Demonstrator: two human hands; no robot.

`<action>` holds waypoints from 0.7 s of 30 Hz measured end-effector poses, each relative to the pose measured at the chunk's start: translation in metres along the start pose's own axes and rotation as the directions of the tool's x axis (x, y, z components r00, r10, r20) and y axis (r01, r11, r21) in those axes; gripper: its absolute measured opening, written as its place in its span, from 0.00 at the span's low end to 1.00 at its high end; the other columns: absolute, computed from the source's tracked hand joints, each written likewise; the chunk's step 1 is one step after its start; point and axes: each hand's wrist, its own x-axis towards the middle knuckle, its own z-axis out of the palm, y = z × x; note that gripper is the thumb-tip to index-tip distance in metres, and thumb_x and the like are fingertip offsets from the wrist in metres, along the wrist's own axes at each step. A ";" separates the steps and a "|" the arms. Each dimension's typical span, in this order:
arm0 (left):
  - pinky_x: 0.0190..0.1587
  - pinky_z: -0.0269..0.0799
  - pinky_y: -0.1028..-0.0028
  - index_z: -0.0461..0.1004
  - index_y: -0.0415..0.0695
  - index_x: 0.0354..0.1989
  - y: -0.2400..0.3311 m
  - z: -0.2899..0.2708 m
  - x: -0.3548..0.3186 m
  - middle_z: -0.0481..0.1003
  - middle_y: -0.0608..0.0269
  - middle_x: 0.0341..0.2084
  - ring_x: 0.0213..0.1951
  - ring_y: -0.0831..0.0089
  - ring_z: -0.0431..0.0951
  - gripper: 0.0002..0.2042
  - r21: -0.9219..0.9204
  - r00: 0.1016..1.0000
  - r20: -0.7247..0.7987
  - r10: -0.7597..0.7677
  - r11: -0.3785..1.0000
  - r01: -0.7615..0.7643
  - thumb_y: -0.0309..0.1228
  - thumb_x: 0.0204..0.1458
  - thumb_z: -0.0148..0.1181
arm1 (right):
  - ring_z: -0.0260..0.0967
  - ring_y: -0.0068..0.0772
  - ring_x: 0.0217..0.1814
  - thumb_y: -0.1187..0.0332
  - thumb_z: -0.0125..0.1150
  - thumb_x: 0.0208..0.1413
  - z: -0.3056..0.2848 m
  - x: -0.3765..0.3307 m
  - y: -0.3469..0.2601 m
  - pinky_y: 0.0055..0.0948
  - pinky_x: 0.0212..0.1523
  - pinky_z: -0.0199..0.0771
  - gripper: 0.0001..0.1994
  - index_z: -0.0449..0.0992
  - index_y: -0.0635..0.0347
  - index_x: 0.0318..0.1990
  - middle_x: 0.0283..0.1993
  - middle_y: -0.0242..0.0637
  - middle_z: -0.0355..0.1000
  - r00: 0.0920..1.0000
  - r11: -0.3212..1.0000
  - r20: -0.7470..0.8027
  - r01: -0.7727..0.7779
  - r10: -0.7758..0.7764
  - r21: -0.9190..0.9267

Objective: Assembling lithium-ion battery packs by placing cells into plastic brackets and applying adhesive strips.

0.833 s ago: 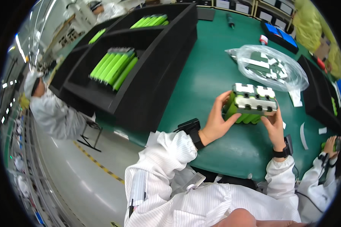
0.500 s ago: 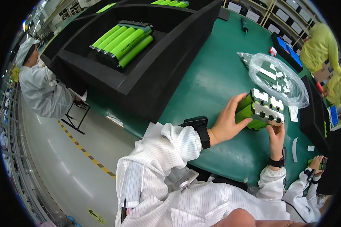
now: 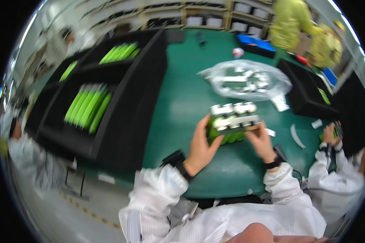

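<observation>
Between my two hands is a battery pack (image 3: 235, 120) of green cylindrical cells, with silvery metal strips across its upper face. My left hand (image 3: 202, 142) grips its left end, thumb along the near side. The fingers of my right hand (image 3: 260, 141) close on its right near corner. Both wrists wear black bands. Just beyond the pack lies a clear plastic bag (image 3: 247, 81) of white and dark green pieces. The picture is somewhat blurred, so the pack's underside and whether it touches the table cannot be made out.
On the left of the green table (image 3: 178, 97) stands a black divided bin (image 3: 129, 109) with green battery packs (image 3: 87, 106). A black tray (image 3: 308, 97) sits right, near white paper strips (image 3: 297, 135). A co-worker's hands (image 3: 331, 135) hold a green item at far right.
My view has swung left, so the table and bin appear straighter on. Both hands still hold the battery pack, its metal-strip face still showing.
</observation>
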 end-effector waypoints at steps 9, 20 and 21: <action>0.59 0.61 0.67 0.44 0.35 0.66 -0.002 0.006 0.001 0.64 0.45 0.54 0.57 0.59 0.66 0.40 -0.035 0.986 0.120 -0.113 0.992 0.118 0.24 0.48 0.65 | 0.50 0.37 0.70 0.79 0.58 0.49 0.015 0.001 -0.009 0.37 0.66 0.55 0.40 0.48 0.53 0.70 0.68 0.42 0.52 0.989 0.988 -0.025 0.149 -0.149 0.030; 0.55 0.63 0.66 0.57 0.34 0.57 -0.022 0.011 0.001 0.67 0.50 0.50 0.51 0.62 0.69 0.26 -0.005 0.976 0.156 -0.151 0.988 0.154 0.24 0.52 0.61 | 0.48 0.45 0.71 0.73 0.63 0.47 0.023 -0.002 0.004 0.38 0.69 0.48 0.45 0.42 0.58 0.70 0.69 0.49 0.49 0.974 0.974 -0.025 0.223 -0.224 -0.041; 0.54 0.64 0.66 0.61 0.34 0.54 -0.025 0.008 0.004 0.69 0.51 0.48 0.49 0.64 0.71 0.23 -0.042 0.968 0.195 -0.155 0.985 0.166 0.24 0.51 0.61 | 0.48 0.45 0.71 0.73 0.63 0.47 0.023 -0.001 0.004 0.38 0.69 0.48 0.45 0.42 0.58 0.70 0.69 0.49 0.49 0.974 0.974 -0.032 0.224 -0.226 -0.041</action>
